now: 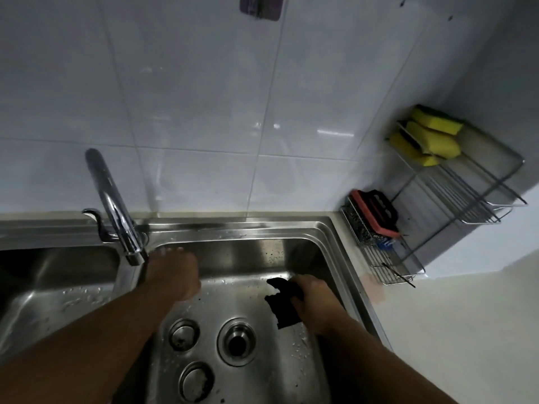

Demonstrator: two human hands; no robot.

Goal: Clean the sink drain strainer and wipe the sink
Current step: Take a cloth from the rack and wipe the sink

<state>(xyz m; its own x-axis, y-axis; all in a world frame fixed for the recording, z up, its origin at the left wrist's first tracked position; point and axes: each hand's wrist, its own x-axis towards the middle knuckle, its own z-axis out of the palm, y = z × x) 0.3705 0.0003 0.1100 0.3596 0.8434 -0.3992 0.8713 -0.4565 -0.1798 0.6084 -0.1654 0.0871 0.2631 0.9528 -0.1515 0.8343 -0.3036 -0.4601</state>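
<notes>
1. A person leans over a steel sink (pixel 326 231) with two basins; both bare arms reach into the right basin.
2. The right hand (pixel 310 295) is closed around a dark cloth (pixel 281 306), bunched in the fist and pressed to the basin floor near the far right corner.
3. The left hand (pixel 175 272) rests palm down at the basin's far left corner, just below the tap (pixel 112 205); its fingers lie flat and it seems to hold nothing.
4. The drain (pixel 236 341) is open at the middle of the basin floor. Two round metal pieces lie beside it, one (pixel 184 334) to its left and one (pixel 196 381) nearer the front edge; these look like the strainer and its stopper, though which is which I cannot tell.
5. The cloth looks soft, limp and wet, so a full fist suits it.
6. The metal pieces look light, stiff and slippery with water drops; pinching the rim would likely hold best.
7. Yellow sponges (pixel 431 135) sit on a wire rack (pixel 481 196) at the surface's far right corner.
</notes>
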